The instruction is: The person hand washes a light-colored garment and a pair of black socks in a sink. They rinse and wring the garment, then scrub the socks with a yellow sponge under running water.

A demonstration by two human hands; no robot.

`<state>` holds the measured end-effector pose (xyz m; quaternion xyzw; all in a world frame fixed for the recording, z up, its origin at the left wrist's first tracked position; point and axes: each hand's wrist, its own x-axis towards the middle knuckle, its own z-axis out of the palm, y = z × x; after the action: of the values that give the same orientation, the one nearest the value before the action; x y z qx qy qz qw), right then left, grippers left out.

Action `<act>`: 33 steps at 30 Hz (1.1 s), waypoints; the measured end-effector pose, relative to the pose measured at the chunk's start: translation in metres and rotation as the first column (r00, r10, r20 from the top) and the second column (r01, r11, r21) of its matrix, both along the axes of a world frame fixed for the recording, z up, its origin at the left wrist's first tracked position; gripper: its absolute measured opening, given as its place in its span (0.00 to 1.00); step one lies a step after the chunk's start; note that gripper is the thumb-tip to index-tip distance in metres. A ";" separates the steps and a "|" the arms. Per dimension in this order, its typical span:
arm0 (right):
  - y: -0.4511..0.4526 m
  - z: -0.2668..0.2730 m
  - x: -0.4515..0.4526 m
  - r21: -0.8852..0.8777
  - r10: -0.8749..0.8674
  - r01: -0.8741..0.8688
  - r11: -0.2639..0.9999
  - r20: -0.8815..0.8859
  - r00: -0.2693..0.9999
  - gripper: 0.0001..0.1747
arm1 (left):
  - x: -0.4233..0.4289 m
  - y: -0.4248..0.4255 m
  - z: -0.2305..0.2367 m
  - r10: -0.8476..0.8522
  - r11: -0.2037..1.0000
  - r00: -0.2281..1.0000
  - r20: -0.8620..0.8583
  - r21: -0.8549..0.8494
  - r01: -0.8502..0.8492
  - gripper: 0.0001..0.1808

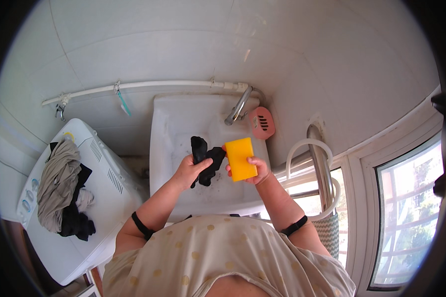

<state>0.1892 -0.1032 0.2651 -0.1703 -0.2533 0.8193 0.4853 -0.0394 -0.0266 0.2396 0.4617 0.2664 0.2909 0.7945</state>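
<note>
Above the basin of a white sink (163, 122), my left hand (188, 171) grips a dark fabric item (212, 167), which looks like a pair of black socks. My right hand (259, 170) holds a large yellow bar of laundry soap (241, 159), thumb on its face and fingers behind. The soap's left edge is right beside the dark cloth; whether they touch is hard to tell. Dark specks dot the basin floor under both hands. A chrome faucet (239, 105) reaches over the sink's back right, and no water stream shows from it.
A pink slotted soap box (262, 123) sits on the sink's back right corner. To the left, a white washing machine (93, 219) bears crumpled grey and black clothes (59, 185). A white pipe (163, 84) crosses the wall. Hoses (329, 148) and a window (409, 215) are at right.
</note>
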 end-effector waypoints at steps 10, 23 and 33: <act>-0.009 0.002 -0.018 -0.062 0.050 -0.029 0.998 0.380 0.924 0.37 | 0.006 -0.002 -0.009 0.243 0.954 0.961 -0.130 0.213 -0.212 0.07; 0.000 0.005 -0.007 -0.080 -0.006 0.027 0.996 0.259 0.966 0.36 | -0.015 0.017 -0.013 0.244 0.948 0.969 -0.033 -0.201 -0.246 0.10; 0.036 0.041 -0.027 0.151 0.135 -0.253 0.956 0.539 0.831 0.35 | -0.004 0.025 -0.053 -0.044 0.751 0.973 0.225 -0.636 0.181 0.38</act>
<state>0.1622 -0.0670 0.3061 -0.3060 -0.4790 0.7548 0.3273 -0.0437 -0.0018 0.1870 0.1405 0.2430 0.1755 0.9436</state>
